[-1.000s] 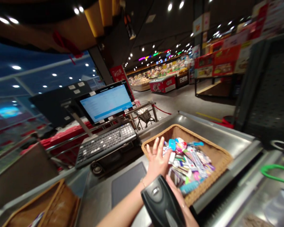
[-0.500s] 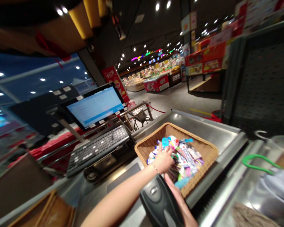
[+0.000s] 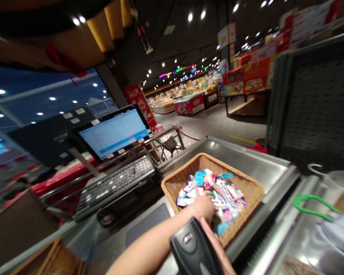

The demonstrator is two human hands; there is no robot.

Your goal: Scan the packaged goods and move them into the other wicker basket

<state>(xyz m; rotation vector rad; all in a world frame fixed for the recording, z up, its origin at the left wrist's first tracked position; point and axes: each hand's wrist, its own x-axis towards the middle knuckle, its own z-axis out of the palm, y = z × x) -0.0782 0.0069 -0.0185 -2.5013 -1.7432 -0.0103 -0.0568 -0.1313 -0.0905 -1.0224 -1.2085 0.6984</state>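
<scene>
My left hand [image 3: 204, 205] is down in a woven tan basket [image 3: 253, 204], among small wrapped candies and snack packets [image 3: 226, 193]. One finger points forward over white and purple wrappers; the others are partly hidden, and no packet shows lifted in them. A thin bracelet circles that wrist. A blue-capped item [image 3: 199, 178] lies just ahead of the fingers. Close below the wrist, a black barcode scanner [image 3: 193, 246] is held by my right hand [image 3: 217, 246]. Only its fingers along the scanner's right side are visible.
The basket stands on a metal checkout counter [image 3: 246, 162]. To the left are a screen [image 3: 114, 131], a keyboard [image 3: 117, 185] and a flat dark panel [image 3: 146, 224]. At right are a green loop handle [image 3: 309, 200] and grey plastic [image 3: 336, 233]. A wooden-edged box [image 3: 50, 259] sits lower left.
My left hand has moved slightly down and nearer within the basket, its spread fingers now lower among the packets. The scanner stays in my right hand. The view has shifted a little.
</scene>
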